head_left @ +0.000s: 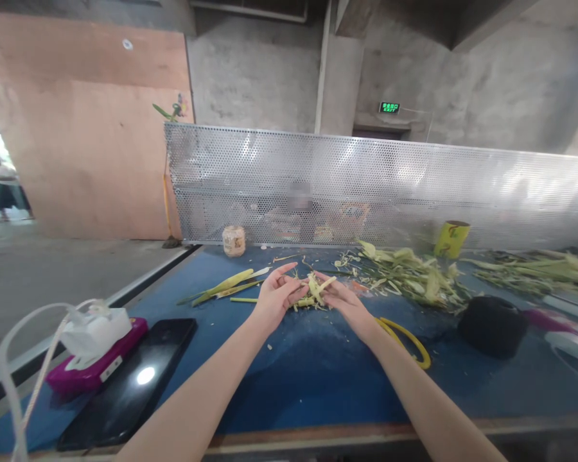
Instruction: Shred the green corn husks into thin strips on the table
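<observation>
In the middle of the head view, a small bundle of pale yellow-green plant strips [315,287] is between my two hands, just above the table. My left hand [274,294] has thumb and fingers closed at its left side, with the index finger stretched out. On the opposite side, my right hand [345,304] pinches the bundle; its fingertips are partly hidden. Scraps of the same plant lie under the hands. To the left are several long leaf strips [226,284] and a cut green stalk [243,299].
A heap of husk-like leaves [409,273] lies right on the blue table [279,385]. Nearby are a yellow can [451,239], black thread cone [492,326] and yellow cord loop [409,340]. Left: a jar [234,241], phone [130,385] and magenta power strip [96,366]. A perforated metal screen [270,173] stands behind.
</observation>
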Tool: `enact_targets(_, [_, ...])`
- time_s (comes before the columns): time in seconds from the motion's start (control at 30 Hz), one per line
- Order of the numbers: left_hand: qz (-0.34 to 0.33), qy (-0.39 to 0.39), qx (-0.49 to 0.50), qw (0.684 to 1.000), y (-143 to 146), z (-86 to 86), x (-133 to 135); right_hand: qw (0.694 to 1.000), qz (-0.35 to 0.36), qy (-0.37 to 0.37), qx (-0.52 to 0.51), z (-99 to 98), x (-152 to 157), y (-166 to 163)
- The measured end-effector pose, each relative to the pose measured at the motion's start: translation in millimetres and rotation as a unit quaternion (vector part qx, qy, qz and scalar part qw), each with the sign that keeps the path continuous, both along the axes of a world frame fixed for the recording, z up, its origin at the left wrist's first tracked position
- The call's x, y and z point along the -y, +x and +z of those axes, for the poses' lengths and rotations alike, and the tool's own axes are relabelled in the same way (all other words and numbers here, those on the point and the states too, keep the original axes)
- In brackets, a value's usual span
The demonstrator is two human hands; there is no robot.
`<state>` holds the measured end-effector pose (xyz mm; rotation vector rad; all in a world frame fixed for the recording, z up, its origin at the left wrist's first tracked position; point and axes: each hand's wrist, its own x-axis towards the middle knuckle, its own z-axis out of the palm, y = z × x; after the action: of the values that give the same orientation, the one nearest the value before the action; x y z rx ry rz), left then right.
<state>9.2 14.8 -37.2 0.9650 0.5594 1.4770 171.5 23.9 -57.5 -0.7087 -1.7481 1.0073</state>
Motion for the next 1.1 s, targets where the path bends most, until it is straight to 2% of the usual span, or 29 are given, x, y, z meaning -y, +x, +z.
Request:
enact_targets(0.27, [-0.03, 0.023, -0.071, 0.997, 4.8, -3.5, 4.1, 0.996, -0.055, -0.012, 0.063, 0.0, -0.5, -3.1])
enact_targets(0.47, [0.025, 0.08, -0.218, 0.972, 3.2, -8.0, -2.3, 0.995, -0.061, 0.031, 0.078, -4.9, -2.0, -3.6])
enact_targets(0.57, [0.029, 0.097, -0.272, 0.957, 2.5, -11.6, -4.1, 0.998, -0.03, 0.026, 0.047, -6.3, -1.7, -4.6])
enact_targets(0.67, [0.014, 0.076, -0.256, 0.964, 3.5, -13.6, -4.1, 1.0, 0.01, 0.009, -0.001, -6.6, -0.8, -5.5])
enact_targets(0.77, [0.003, 0.054, -0.227, 0.972, 4.4, -13.4, -3.9, 1.0, 0.02, -0.005, -0.003, -6.6, -0.1, -6.2])
enact_targets(0.9, [-0.012, 0.056, -0.23, 0.971, 2.3, -11.8, -4.6, 1.0, 0.012, -0.003, 0.001, -5.2, 0.5, -6.7])
enact_targets(1.1, [0.037, 0.109, -0.288, 0.951, 2.5, -11.9, -2.6, 0.998, -0.037, -0.005, 0.046, -2.2, 1.7, -6.2])
